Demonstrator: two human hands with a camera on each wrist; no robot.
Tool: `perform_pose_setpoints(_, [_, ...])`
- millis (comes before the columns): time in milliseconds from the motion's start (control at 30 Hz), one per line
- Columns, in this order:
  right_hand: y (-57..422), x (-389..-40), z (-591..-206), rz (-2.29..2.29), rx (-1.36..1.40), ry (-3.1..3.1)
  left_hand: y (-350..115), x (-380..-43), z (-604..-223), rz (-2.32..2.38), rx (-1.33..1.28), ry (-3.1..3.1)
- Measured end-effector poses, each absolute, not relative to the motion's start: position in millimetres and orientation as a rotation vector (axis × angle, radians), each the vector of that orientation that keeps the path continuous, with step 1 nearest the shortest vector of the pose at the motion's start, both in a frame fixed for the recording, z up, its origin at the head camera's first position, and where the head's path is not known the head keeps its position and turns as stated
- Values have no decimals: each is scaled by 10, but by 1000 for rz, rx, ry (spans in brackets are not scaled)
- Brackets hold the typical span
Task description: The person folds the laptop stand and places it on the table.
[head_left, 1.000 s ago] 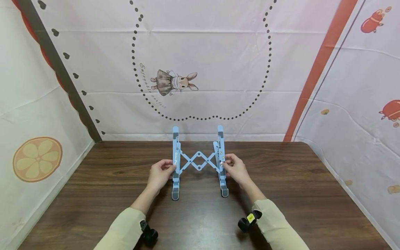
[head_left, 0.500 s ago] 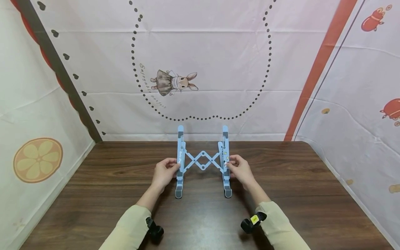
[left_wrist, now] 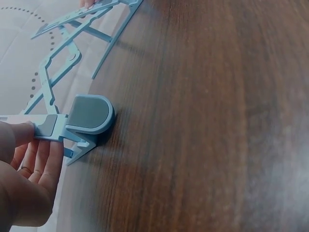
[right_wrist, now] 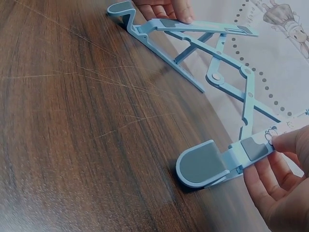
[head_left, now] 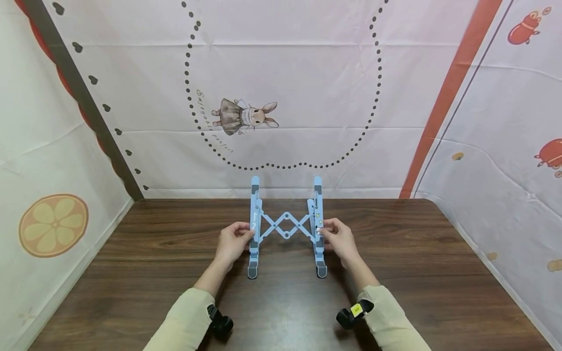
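Observation:
A light blue folding laptop stand [head_left: 287,215] stands unfolded on the wooden table, its two side arms joined by a crossed scissor linkage. Dark grey pads sit on its arms and front hooks. My left hand [head_left: 233,243] pinches the left arm, thumb on top and fingers underneath, as the left wrist view shows with the front hook [left_wrist: 91,112] beside it. On the other side my right hand [head_left: 341,243] pinches the right arm the same way, thumb over the small printed stickers. The right wrist view shows that side's front hook [right_wrist: 202,164] low over the table.
The dark brown wooden table [head_left: 281,312] spreads around the stand. Behind it hangs a pale printed cloth [head_left: 307,87] with a rabbit figure, and similar cloth covers both sides. A black wrist camera [head_left: 221,324] hangs under the left sleeve, another [head_left: 349,316] under the right.
Both hands and the stand have shifted slightly to the right, mostly in the first half second. The grip of both hands and the spacing of the stand's arms look about the same.

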State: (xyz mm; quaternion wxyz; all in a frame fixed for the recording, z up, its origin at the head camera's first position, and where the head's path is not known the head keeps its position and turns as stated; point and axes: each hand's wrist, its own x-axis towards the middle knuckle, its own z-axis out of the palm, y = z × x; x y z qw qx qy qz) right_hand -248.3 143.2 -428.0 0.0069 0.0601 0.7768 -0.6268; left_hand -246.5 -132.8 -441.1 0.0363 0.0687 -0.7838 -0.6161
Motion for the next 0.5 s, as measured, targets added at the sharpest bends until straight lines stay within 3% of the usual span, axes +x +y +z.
perform_pose_setpoints(500, [1403,-2465,-4288,-2046,265,2406,-1322,-2451,-4414,-1966,192,-2374])
